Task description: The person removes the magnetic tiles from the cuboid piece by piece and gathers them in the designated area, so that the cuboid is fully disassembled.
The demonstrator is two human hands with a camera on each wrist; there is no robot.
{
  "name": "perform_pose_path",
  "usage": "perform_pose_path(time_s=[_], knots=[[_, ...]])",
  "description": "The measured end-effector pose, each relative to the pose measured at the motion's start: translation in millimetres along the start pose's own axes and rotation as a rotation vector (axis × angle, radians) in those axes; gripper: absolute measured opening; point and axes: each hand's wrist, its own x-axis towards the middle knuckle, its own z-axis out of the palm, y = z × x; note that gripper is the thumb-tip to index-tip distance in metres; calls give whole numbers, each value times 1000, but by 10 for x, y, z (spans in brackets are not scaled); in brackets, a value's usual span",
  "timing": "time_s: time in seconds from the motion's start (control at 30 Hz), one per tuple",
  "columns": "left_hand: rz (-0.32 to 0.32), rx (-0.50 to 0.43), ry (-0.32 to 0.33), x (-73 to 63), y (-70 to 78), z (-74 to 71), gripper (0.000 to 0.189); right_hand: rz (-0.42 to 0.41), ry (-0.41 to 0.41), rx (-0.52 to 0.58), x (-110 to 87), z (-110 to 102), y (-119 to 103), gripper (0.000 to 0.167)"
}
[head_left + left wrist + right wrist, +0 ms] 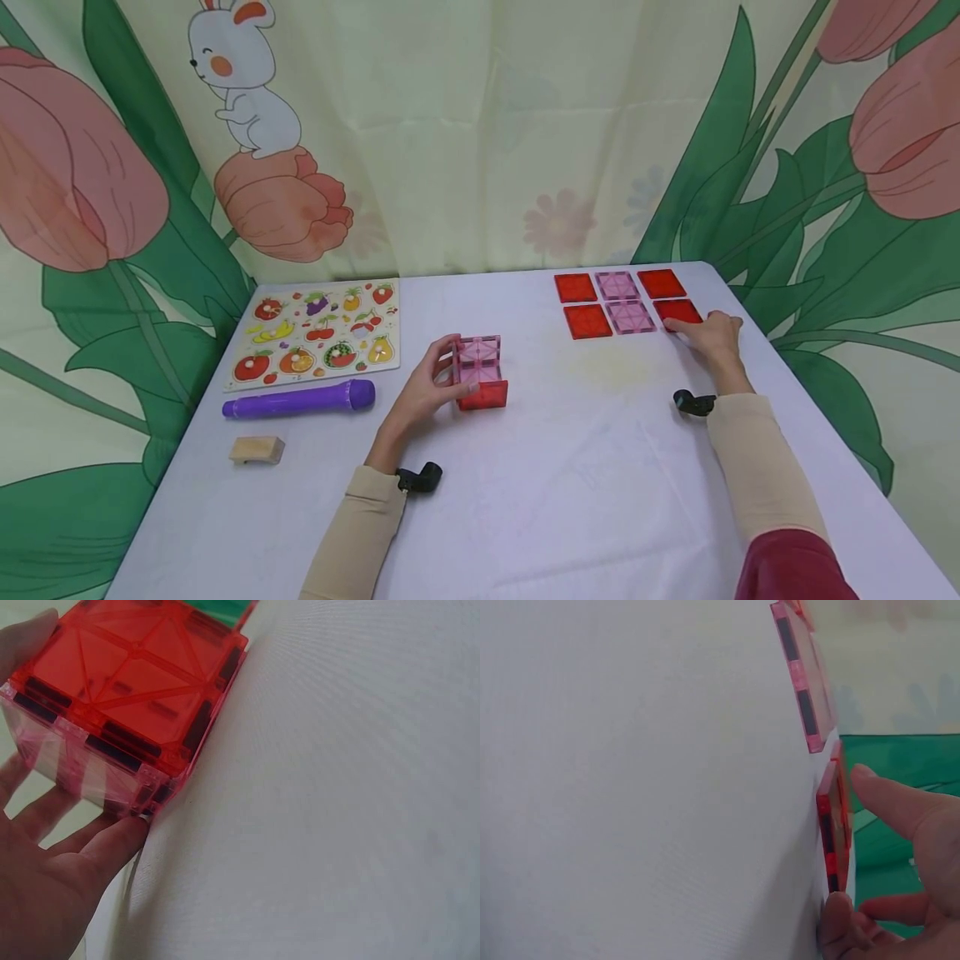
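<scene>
Steady the red-and-pink tile structure (482, 372), gripped in the left hand (426, 385) roughly midway between the side edges of the table (585, 500), then lift the nearer red tile (678, 309) by the far right corner squarely, right hand (716, 340) around it, pinching or not impossible to tell
</scene>
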Motion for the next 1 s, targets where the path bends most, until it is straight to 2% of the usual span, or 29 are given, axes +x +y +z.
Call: perform_pose_path(time_s=[0.17, 0.37, 0.7, 0.83, 1.0], knots=[[3, -1, -1, -5, 2, 1, 86, -21, 23, 42, -31, -4, -26, 95], [5, -4, 1, -8, 5, -1, 86, -98, 34, 25, -120, -24, -187, 95], [-8, 2, 13, -3, 1, 13, 87, -207, 29, 51, -456, 130, -472, 92], [5, 34, 16, -7, -4, 16, 74, -284, 33, 66, -603, 220, -540, 89], [11, 6, 19, -8, -18, 12, 55, -358, 15, 117, -778, 315, -617, 86]])
